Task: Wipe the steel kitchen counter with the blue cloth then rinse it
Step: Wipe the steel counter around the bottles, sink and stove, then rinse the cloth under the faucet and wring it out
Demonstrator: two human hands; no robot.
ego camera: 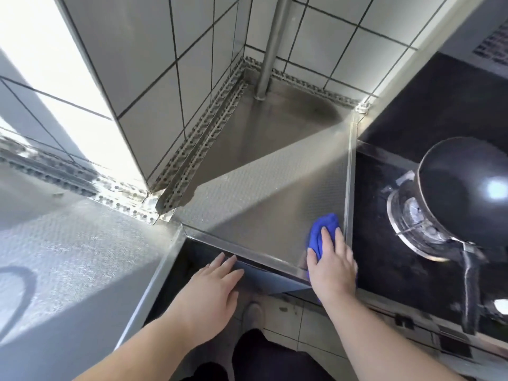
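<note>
The steel counter (255, 193) fills the corner between tiled walls, with a dimpled surface. A blue cloth (321, 229) lies bunched on its front right part, close to the raised edge beside the stove. My right hand (331, 262) presses flat on the cloth with straight fingers, covering its near half. My left hand (211, 292) hovers with straight fingers by the counter's front edge, in front of the dark gap below it; I cannot tell if it touches the edge. It holds nothing.
A black stove top (384, 243) lies right of the counter, with a dark pan (464, 188) on a burner and its handle pointing toward me. A steel pipe (270, 48) rises in the back corner. Another steel surface (68, 243) extends to the left.
</note>
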